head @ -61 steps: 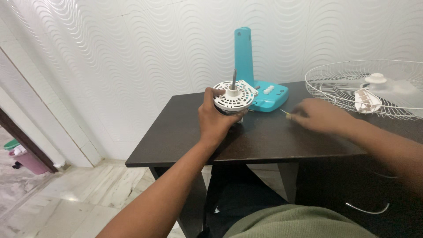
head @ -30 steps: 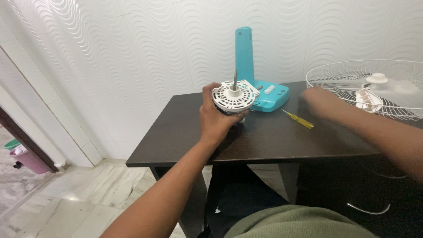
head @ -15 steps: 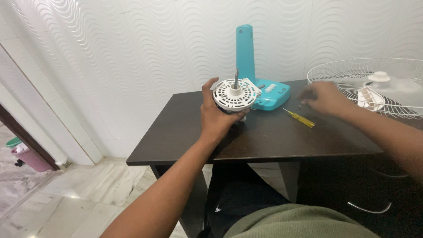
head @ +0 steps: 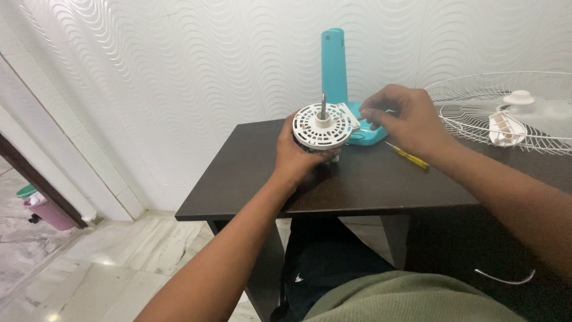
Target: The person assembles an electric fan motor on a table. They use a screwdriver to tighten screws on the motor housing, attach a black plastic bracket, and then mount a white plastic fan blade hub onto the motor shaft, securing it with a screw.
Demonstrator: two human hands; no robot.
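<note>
On dark table — left hand (head: pixel 298 156) clamped around round white vented motor housing (head: pixel 323 126); right hand (head: pixel 405 122) fingertips pinched together.

Single head-worn view: looks forward and down, close over the dark tabletop (head: pixel 369 185) at frame centre; white wall (head: pixel 179 59) fills the top.

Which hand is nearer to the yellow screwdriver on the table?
Right. The right hand hovers just above and behind the yellow screwdriver; the left hand grips the white motor housing farther left.
</note>
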